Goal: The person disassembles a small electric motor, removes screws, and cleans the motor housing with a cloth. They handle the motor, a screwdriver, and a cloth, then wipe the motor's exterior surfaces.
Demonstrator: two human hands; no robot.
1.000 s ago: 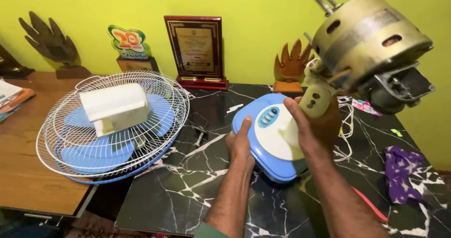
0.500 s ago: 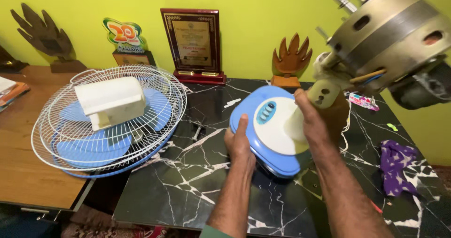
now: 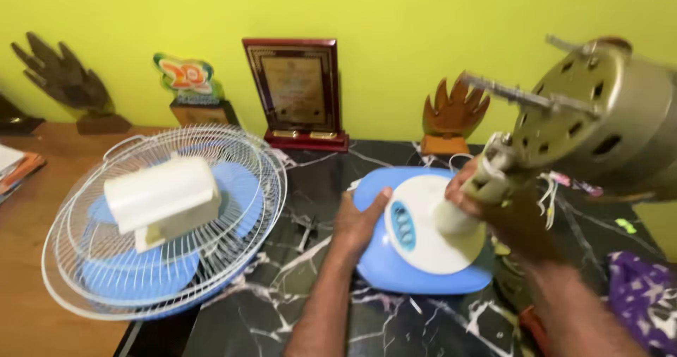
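Observation:
A blue and white fan base (image 3: 416,248) with a row of buttons lies on the black marble tabletop (image 3: 282,308). My left hand (image 3: 357,219) grips its left edge. My right hand (image 3: 504,212) is closed around the pale neck of the fan, right under the bare metal fan motor (image 3: 599,121). The motor is lifted high at the right, tilted, with its thin shaft pointing left.
White wire fan guards (image 3: 166,223) with blue blades and a white motor cover lie at the left, overlapping a wooden table (image 3: 28,315). A framed plaque (image 3: 296,93) and hand-shaped wooden trophies (image 3: 451,114) stand along the yellow wall. A purple cloth (image 3: 645,304) lies at the right.
The motor has swung further right and tilted, its shaft now pointing left. The base has turned so its top faces more upward. My left hand stays on the base's edge.

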